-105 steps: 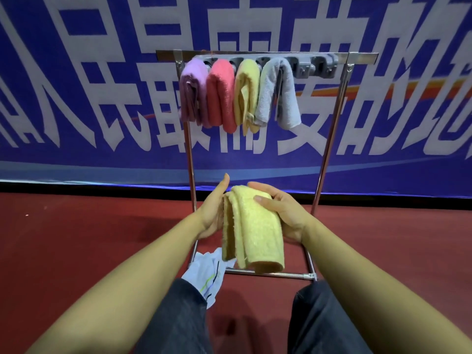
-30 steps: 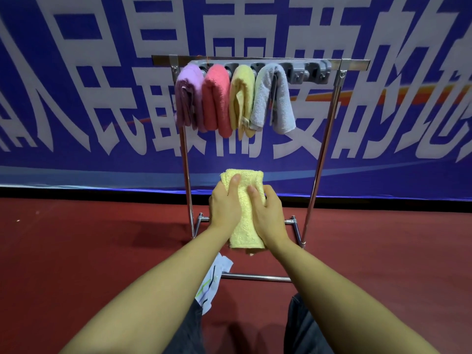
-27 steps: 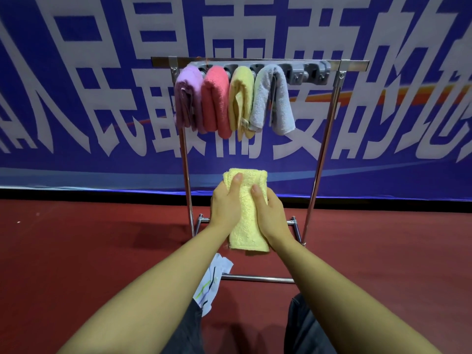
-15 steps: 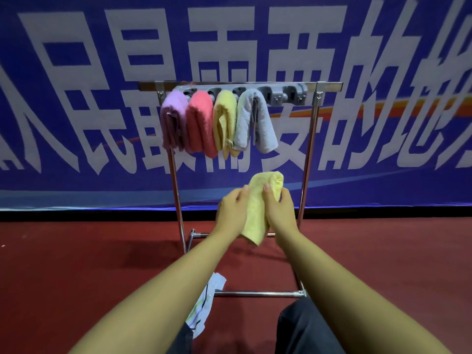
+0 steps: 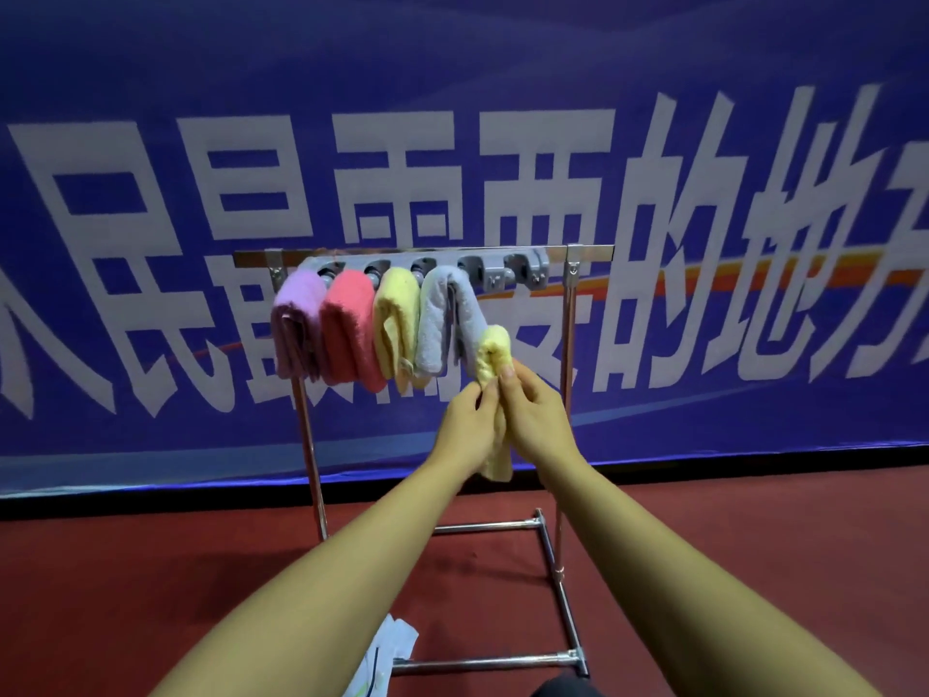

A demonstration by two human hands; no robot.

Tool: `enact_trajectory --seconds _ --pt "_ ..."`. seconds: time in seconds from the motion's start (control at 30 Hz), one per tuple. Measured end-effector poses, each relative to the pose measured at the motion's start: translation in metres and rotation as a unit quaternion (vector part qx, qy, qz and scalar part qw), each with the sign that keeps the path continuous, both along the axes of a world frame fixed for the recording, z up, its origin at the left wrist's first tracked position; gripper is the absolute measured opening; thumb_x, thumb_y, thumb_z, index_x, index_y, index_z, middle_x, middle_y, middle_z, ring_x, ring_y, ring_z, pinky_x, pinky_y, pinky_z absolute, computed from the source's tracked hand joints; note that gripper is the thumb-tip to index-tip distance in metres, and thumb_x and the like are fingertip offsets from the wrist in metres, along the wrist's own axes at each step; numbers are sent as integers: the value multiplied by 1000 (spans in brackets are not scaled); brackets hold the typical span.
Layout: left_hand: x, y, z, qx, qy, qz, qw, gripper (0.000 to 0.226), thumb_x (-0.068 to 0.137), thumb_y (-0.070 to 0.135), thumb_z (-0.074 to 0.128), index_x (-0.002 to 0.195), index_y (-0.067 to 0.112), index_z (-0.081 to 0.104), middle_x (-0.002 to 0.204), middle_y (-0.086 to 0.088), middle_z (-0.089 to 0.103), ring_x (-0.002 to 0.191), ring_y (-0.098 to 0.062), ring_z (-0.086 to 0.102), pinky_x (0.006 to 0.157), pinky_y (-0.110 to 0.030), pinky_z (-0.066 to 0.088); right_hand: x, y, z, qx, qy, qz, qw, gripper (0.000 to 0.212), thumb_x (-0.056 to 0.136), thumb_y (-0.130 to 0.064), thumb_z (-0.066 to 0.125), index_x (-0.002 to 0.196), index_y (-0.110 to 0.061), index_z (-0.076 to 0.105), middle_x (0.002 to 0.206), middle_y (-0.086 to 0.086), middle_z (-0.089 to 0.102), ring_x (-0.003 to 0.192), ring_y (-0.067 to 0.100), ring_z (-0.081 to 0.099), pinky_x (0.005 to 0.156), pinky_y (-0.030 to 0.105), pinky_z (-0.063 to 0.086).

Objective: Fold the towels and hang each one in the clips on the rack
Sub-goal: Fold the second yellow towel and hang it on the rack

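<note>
a folded yellow towel (image 5: 493, 355) sits at the centre of the frame, pinched between both hands, its long axis running nearly upright, rounded fold pointing up toward the clips and loose end hanging down below the wrists. the left hand (image 5: 467, 429) curls its fingers onto the towel's left side; the right hand (image 5: 535, 412) grips the right side with thumb and fingers closed on it. the fold lies just beside the lower edge of the grey towel (image 5: 442, 324). on the rack (image 5: 568, 344), upper middle of the frame, hang purple (image 5: 296, 329), pink (image 5: 347, 334), yellow (image 5: 397, 324) and grey towels, left to right. two grey clips (image 5: 513, 271) at the bar's right end hold nothing.
</note>
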State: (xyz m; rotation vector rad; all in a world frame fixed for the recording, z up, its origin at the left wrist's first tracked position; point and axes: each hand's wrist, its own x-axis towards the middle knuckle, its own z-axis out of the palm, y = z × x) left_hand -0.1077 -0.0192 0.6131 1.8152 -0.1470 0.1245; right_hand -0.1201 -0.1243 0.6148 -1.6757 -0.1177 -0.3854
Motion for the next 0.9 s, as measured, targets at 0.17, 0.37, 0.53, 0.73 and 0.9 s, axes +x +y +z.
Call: enact_trajectory --seconds 0.17,0.37,0.53,0.73,0.9 --pt "25 -17 18 -5 -41 16 999 32 106 42 49 98 18 69 90 -4 75 89 -20 71 82 -41 56 22 -24 24 -33 -31 4 999 25 106 -37 50 118 -28 70 102 -6 77 96 5 72 85 33 59" --pt "63 -25 38 5 -84 83 993 40 103 27 59 66 17 49 59 2 50 59 -14 45 59 -35 38 65 -42 43 -79 -48 -50 994 19 105 -25 52 100 -23 70 82 -7 72 72 -4 65 64 20 50" --pt "91 -20 51 59 -121 149 980 46 103 26 55 63 15 37 56 1 39 55 -17 36 54 -36 26 100 -55 52 -150 -64 -111 980 26 105 -32 51 119 -23 70 96 -7 74 91 11 68 81 39 58" --pt "116 -19 85 111 -168 218 955 43 103 18 47 61 24 38 60 1 42 59 -19 40 51 -33 25 118 -64 77 -212 -124 -152 958 31 107 -31 47 130 -18 64 97 -5 66 83 9 59 66 18 45" --pt "130 -25 101 170 -194 247 934 29 105 19 44 81 14 59 76 -3 59 69 -20 54 59 -32 36 140 -65 86 -237 -115 -158 952 32 107 -34 46 131 -18 62 100 -3 66 86 14 63 61 17 43"
